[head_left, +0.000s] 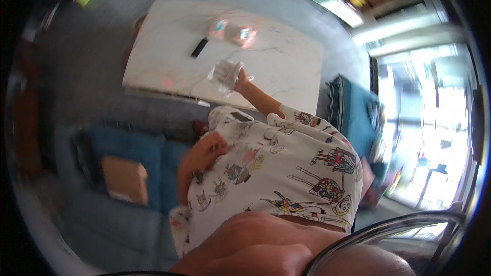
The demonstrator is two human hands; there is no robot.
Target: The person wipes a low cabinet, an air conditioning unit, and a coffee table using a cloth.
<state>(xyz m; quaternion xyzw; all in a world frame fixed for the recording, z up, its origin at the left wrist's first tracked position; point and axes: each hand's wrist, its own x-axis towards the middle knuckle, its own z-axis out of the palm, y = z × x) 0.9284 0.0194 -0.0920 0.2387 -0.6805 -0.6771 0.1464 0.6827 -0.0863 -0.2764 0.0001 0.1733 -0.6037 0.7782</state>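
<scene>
My right hand [242, 80] reaches out over the near part of a white marbled table [291, 61]. Its fingers are closed on a crumpled clear plastic bag [225, 75] with something whitish in it, too blurred to name. Beyond the bag lie a slim black bar [199, 48], like a remote control, and two pink-and-white packages, one on the left [218, 28] and one on the right [244, 36]. My left hand [204, 153] is bent in front of my printed white shirt. Motion smears its fingers, and no object shows in it.
A blue sofa [97, 225] with a brown cardboard box [125, 180] on it is at the lower left. Another blue seat [353, 112] stands right of the table, before a bright window [434, 138]. A light cabinet [327, 0] runs along the far side.
</scene>
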